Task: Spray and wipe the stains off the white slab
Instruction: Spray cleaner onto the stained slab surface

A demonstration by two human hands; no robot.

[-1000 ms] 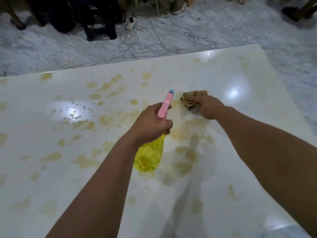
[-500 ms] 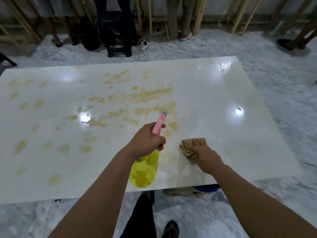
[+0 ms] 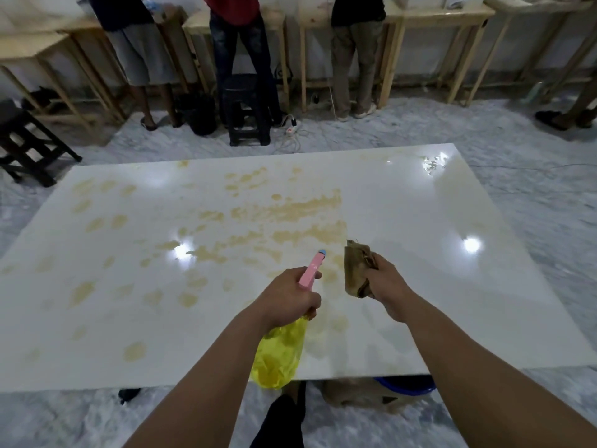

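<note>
A large glossy white slab (image 3: 420, 286) fills the middle of the view, with yellow-brown stains (image 3: 290, 211) across its centre and left half. My left hand (image 3: 287, 299) grips a spray bottle (image 3: 281, 350) with a yellow body and a pink head that points away from me over the stains. My right hand (image 3: 386, 286) holds a crumpled brown cloth (image 3: 355, 270) lifted off the slab, just right of the nozzle. The right part of the slab looks mostly free of stains.
Three people (image 3: 239, 43) stand with their backs to me at wooden benches (image 3: 436, 17) beyond the slab. A black stool (image 3: 247, 111) and a power strip (image 3: 290, 127) with cables sit on the marble floor. A blue basin (image 3: 407, 384) shows under the slab's near edge.
My right hand has pulled the cloth back toward me and lifted it off the slab. My head has risen and moved back, so the whole slab and the room behind show.
</note>
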